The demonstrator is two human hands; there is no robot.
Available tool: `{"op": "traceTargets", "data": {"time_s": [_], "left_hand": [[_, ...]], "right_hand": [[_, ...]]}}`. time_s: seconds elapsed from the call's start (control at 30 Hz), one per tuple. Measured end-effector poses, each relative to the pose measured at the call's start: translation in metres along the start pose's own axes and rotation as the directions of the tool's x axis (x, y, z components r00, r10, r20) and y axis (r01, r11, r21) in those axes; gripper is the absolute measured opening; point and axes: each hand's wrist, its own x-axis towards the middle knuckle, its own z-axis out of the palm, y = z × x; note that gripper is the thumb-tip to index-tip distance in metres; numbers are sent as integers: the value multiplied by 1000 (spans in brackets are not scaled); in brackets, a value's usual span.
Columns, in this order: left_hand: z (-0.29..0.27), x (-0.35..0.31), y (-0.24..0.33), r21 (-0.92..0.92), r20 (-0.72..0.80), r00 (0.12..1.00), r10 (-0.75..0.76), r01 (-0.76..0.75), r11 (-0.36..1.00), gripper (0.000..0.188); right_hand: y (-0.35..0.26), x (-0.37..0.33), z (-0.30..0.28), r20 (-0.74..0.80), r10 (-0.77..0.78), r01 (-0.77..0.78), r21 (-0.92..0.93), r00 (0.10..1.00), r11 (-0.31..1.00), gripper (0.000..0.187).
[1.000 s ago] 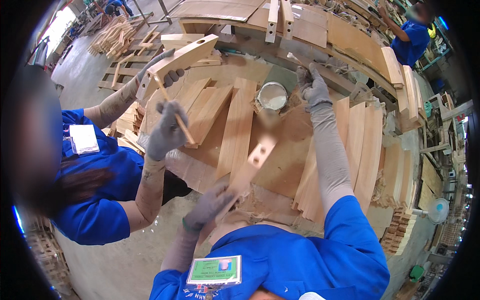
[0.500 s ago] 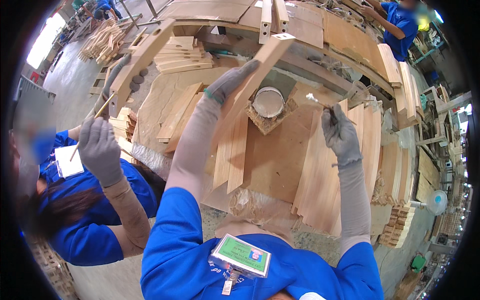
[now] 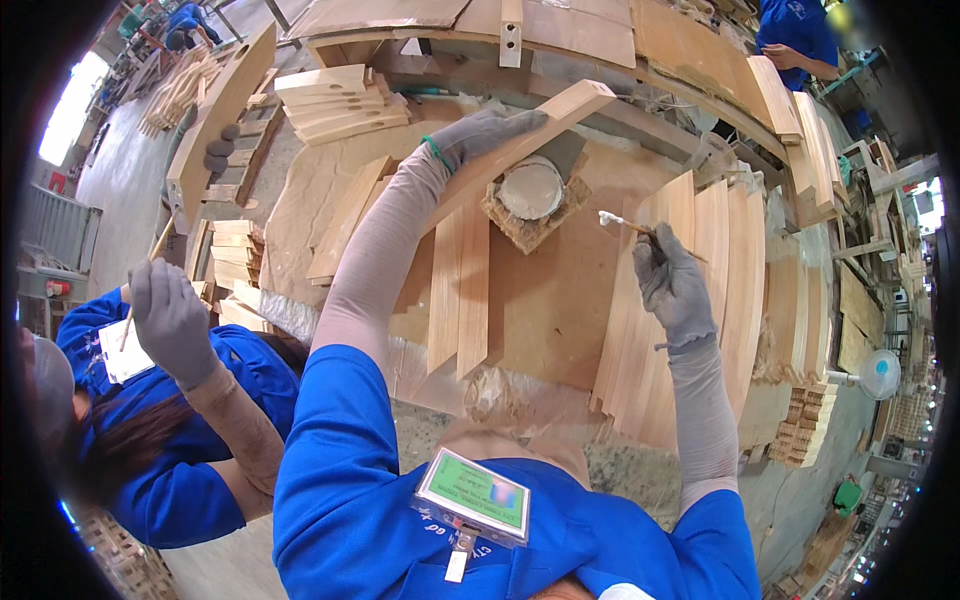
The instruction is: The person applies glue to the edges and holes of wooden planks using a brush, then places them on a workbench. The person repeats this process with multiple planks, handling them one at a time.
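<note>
In my gloved left hand (image 3: 482, 137) is a long pale wooden bar (image 3: 560, 118), gripped from above and tilted, its far end toward the right. My gloved right hand (image 3: 676, 288) pinches a thin stick (image 3: 630, 223) with a blob of white paste on its tip. Between my hands a round tub of white paste (image 3: 532, 190) stands on a rough, crusted square block (image 3: 508, 226). The stick's tip is apart from both bar and tub. Two wooden bars (image 3: 459, 290) lie under my left forearm, and a row of boards (image 3: 670, 330) lies under my right hand.
At left a co-worker (image 3: 200, 430) in blue holds another wooden bar (image 3: 215, 125) and a thin stick (image 3: 160, 238). Stacked bars (image 3: 340, 103) lie at the far left of the table, and more bars (image 3: 800, 150) at the far right. A raised cardboard-covered shelf (image 3: 580, 35) crosses the back.
The bar in my left hand has swung lower and flatter, its far end turning to the right. My right hand with the stick has moved slightly down and left. The co-worker's bar has shifted left.
</note>
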Motion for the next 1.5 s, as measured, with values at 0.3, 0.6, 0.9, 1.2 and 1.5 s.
{"op": "traceTargets", "data": {"time_s": [0.3,0.6,0.9,1.2,1.5], "left_hand": [[-12,-65,4,-322,-253,962,-104,18,947,69],[130,-245,-72,-602,-222,909,-352,156,783,50],[150,-279,-76,-658,-17,937,-349,253,710,50],[151,-297,-70,-682,37,893,-448,350,642,54],[146,-302,-77,-670,28,912,-409,321,670,60]], "right_hand": [[23,22,23,-101,-32,35,27,994,999,11],[70,76,32,-161,-115,92,-141,980,986,13],[80,78,36,-28,-199,183,-287,980,940,7],[81,71,23,81,-220,235,-342,972,910,11],[88,89,11,-228,-79,85,17,970,996,15]]}}
